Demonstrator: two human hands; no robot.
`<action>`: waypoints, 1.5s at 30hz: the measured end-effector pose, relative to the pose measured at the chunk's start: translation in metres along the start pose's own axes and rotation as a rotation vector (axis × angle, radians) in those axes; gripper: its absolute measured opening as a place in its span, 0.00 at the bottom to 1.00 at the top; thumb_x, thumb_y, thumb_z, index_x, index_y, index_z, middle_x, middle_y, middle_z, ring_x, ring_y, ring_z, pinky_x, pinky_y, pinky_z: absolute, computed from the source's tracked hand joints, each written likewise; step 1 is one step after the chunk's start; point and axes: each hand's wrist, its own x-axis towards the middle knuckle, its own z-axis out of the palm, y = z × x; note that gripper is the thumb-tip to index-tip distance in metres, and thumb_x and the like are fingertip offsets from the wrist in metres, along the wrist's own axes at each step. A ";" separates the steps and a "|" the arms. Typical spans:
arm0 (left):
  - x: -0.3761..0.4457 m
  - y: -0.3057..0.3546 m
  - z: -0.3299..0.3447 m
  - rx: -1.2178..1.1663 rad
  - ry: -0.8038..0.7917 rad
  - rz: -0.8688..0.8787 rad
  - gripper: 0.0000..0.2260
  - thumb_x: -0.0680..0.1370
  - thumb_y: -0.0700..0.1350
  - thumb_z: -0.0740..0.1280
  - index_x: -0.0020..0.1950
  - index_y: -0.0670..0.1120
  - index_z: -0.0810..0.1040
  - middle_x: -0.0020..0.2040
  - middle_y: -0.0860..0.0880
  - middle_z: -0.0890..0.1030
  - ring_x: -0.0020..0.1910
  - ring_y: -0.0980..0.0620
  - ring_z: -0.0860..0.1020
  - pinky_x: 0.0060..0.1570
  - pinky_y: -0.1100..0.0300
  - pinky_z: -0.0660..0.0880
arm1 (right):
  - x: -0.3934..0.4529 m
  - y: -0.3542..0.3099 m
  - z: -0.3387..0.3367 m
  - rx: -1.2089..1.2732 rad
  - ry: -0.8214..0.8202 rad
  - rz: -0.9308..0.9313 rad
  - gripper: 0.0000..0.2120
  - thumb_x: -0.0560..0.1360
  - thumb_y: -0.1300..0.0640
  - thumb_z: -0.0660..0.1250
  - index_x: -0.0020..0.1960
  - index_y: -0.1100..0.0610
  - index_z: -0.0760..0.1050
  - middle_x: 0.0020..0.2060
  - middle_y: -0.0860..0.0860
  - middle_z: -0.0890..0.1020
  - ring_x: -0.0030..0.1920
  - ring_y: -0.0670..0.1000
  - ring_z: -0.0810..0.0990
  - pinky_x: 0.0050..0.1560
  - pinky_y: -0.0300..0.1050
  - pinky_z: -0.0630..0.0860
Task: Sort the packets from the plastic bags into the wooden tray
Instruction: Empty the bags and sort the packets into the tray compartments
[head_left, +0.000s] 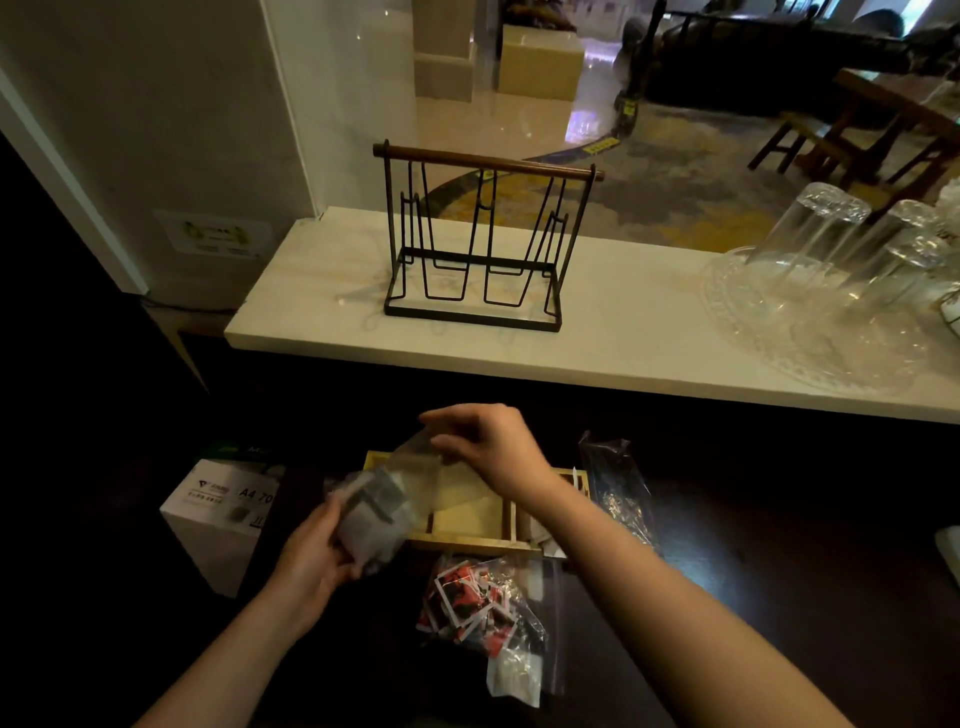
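Observation:
My left hand (317, 551) grips the bottom of a clear plastic bag (387, 499) with grey packets inside, held above the left end of the wooden tray (467, 543). My right hand (485, 444) pinches the bag's open top edge, lifted over the tray. The tray has light wooden compartments, partly hidden by the bag and my right forearm. In front of the tray lies a second plastic bag (483, 613) full of red, black and white packets. A third, dark crinkled bag (615, 486) lies to the right of the tray.
A white box of A4 paper (223, 512) stands left of the tray on the dark counter. Behind, a raised white marble ledge (597, 332) carries a black wire rack (480, 244) with a wooden handle and upturned glasses (831, 260) on a glass plate.

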 end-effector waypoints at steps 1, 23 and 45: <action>0.001 0.003 -0.002 0.062 0.022 0.066 0.11 0.81 0.51 0.56 0.53 0.50 0.76 0.48 0.43 0.80 0.37 0.46 0.78 0.22 0.61 0.69 | 0.000 0.006 -0.007 -0.058 -0.006 0.016 0.15 0.75 0.63 0.67 0.61 0.59 0.77 0.51 0.56 0.84 0.42 0.45 0.83 0.49 0.40 0.80; 0.005 0.060 0.043 0.815 0.269 0.704 0.15 0.79 0.44 0.62 0.33 0.43 0.67 0.26 0.49 0.67 0.26 0.52 0.65 0.27 0.57 0.60 | -0.016 0.109 -0.002 -0.162 0.074 0.343 0.04 0.72 0.57 0.71 0.46 0.56 0.82 0.42 0.52 0.83 0.44 0.49 0.80 0.46 0.40 0.77; -0.008 0.080 0.089 0.878 0.179 0.794 0.16 0.78 0.45 0.65 0.31 0.49 0.66 0.27 0.51 0.68 0.26 0.56 0.67 0.26 0.64 0.60 | -0.034 0.124 -0.004 -0.197 0.247 0.460 0.04 0.73 0.57 0.70 0.46 0.56 0.82 0.42 0.49 0.84 0.39 0.42 0.75 0.44 0.38 0.72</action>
